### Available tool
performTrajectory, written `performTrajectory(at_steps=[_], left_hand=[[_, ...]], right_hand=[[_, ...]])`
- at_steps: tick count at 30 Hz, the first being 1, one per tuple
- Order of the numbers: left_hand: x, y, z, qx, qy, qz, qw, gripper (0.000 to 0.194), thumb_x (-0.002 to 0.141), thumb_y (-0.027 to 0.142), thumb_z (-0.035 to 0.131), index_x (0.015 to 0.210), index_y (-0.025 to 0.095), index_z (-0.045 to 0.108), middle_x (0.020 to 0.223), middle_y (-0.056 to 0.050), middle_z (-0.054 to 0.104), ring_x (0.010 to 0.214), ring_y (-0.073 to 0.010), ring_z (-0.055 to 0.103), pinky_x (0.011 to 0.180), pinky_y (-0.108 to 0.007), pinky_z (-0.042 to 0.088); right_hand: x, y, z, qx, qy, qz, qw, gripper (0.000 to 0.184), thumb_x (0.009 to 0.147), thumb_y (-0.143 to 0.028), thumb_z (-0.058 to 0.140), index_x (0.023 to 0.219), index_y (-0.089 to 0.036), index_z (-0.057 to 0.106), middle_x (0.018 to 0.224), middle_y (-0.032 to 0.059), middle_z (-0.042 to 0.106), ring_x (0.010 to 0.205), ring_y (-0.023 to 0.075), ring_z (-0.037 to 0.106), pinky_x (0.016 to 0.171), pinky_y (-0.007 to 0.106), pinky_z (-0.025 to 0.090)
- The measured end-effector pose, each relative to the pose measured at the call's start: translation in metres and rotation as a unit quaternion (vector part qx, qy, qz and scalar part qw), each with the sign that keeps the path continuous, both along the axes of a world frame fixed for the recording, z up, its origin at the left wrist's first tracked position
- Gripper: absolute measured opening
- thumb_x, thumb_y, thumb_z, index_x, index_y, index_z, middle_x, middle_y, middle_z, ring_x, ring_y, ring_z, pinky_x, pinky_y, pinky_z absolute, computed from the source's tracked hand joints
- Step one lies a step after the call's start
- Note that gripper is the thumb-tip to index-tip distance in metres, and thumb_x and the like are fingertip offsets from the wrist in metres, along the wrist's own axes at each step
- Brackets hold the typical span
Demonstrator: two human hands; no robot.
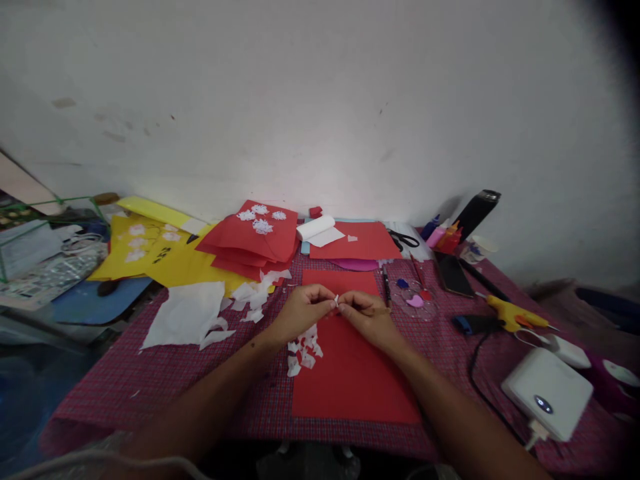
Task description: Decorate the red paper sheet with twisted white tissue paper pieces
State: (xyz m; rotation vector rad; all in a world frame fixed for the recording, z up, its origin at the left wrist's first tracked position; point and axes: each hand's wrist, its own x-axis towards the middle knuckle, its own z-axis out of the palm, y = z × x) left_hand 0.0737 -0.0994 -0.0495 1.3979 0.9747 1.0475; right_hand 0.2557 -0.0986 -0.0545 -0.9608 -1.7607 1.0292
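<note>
Both our left hand and right hand pinch one tiny white bit between their fingertips, neither nearer. We see it over the red sheet, toward its far edge; which way it's long, we can't tell.

Both hands pinch a small white scrap over a red sheet

A tiny white paper scrap is finger-pinched.

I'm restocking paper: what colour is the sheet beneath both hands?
The sheet is red, clearest in the head view.
</note>
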Motion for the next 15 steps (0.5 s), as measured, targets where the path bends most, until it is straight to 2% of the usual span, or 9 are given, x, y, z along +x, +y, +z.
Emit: performTrajectory(at_steps=[15], left_hand=[[0.0006,0.0011,-0.0026,-0.006,-0.009,-0.003,1.0,0.014,0.078,0.025,0.066,0.084,0.012,0.066,0.073,-0.002,0.065,0.065,-0.0105,0.057,0.063,-0.023,0.043]], right_hand=[[-0.0002,-0.0003,0.002,-0.002,-0.01,-0.003,1.0,0.018,0.088,-0.032,0.059,0.08,-0.018,0.068,0.077,0.0029,0.068,0.071,0.016,0.06,0.066,0.026,0.046]])
